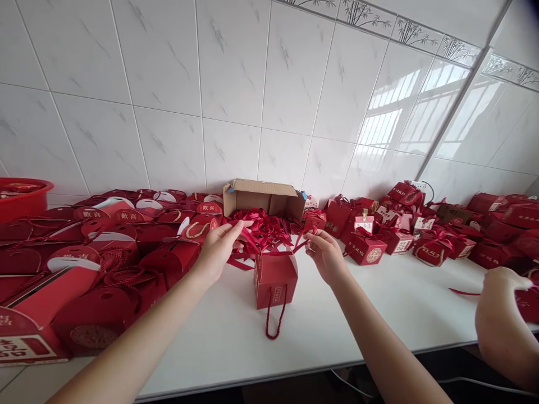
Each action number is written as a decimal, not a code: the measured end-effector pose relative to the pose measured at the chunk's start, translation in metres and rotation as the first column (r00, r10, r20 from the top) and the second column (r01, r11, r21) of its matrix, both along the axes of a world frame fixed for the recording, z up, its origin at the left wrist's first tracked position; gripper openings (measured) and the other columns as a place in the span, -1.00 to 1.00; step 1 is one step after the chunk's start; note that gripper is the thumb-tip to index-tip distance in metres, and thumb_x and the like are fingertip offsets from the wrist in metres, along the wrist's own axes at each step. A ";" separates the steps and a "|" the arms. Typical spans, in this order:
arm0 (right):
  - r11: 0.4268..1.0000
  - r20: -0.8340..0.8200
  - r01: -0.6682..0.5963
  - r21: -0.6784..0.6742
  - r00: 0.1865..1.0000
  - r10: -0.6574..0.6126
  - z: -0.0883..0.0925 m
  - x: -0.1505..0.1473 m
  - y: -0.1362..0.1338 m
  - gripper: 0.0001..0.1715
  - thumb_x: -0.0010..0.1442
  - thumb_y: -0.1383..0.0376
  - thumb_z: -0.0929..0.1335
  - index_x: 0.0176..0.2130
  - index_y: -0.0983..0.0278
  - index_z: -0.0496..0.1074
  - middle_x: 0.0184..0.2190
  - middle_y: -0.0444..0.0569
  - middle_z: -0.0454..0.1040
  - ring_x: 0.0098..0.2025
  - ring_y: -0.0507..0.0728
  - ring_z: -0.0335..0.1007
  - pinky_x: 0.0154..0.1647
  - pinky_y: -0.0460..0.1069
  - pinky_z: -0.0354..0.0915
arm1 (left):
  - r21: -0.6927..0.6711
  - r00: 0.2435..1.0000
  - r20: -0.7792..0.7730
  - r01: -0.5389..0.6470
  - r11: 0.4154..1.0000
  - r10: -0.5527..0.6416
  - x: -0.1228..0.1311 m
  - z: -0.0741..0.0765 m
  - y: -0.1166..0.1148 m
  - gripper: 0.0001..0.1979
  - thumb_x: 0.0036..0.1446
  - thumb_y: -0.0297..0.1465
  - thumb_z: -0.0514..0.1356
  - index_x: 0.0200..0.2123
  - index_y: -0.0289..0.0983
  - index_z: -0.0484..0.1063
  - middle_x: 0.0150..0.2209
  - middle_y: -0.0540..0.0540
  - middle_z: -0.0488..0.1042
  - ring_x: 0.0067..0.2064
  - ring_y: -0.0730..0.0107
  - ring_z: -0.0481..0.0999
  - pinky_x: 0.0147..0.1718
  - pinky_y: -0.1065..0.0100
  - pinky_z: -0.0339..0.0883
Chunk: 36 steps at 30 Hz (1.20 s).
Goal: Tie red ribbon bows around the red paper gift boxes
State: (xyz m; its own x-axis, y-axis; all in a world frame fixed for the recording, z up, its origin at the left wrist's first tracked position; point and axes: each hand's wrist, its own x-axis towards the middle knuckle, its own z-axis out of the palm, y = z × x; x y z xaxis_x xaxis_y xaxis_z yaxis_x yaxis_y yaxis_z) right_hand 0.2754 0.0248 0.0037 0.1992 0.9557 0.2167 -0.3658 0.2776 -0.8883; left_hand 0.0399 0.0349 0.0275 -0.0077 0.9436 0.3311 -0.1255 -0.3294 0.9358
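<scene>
A small red gift box point(275, 275) stands on the white table in front of me, its rope handle point(273, 335) hanging down over the near side. A red ribbon point(251, 240) runs from my left hand point(219, 247) toward the box top; that hand pinches it between thumb and fingers. On the other side my right hand point(326, 255) pinches a ribbon end point(301, 238), just above the box's right edge. Both hands are raised, apart from each other. Whether the two ends are one ribbon I cannot tell, as the pile behind blends in.
Behind the box lies an open cardboard carton point(265, 196) with a heap of red ribbons point(269, 227). Many red boxes point(113, 292) crowd the left; ribboned boxes point(366, 247) stand at right. Another person's hand point(503, 308) is at far right. A red basin point(25, 199) sits far left.
</scene>
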 end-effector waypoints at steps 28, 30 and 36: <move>0.952 0.193 -0.040 0.303 0.981 -0.021 0.071 -0.010 -0.003 -0.80 -0.09 0.18 0.51 -0.41 0.19 0.53 -0.53 -0.22 0.41 -0.54 -0.05 0.18 -0.49 -0.09 0.16 | 0.264 0.935 -0.302 0.269 0.926 -0.185 0.030 0.070 0.020 -0.61 0.14 -0.07 0.16 -0.18 -0.21 0.58 -0.28 -0.10 0.54 -0.11 0.24 0.43 -0.17 0.31 0.26; 0.945 0.182 -0.051 0.324 0.983 -0.009 0.071 -0.011 -0.003 -0.80 -0.11 0.20 0.52 -0.39 0.18 0.54 -0.49 -0.21 0.46 -0.47 -0.03 0.26 -0.44 -0.08 0.20 | 0.261 0.936 -0.292 0.274 0.926 -0.195 0.031 0.070 0.022 -0.63 0.10 -0.07 0.21 -0.23 -0.23 0.59 -0.28 -0.10 0.54 -0.14 0.25 0.44 -0.17 0.30 0.26; 0.968 0.157 -0.054 0.245 0.987 0.016 0.075 -0.020 0.000 -0.76 -0.08 0.14 0.50 -0.39 0.20 0.52 -0.41 -0.16 0.54 -0.37 0.00 0.43 -0.34 -0.08 0.28 | 0.234 0.955 -0.198 0.266 0.935 -0.222 0.038 0.072 0.023 -0.62 -0.11 -0.15 0.39 -0.27 -0.26 0.49 -0.43 -0.04 0.56 -0.28 0.31 0.51 -0.22 0.30 0.31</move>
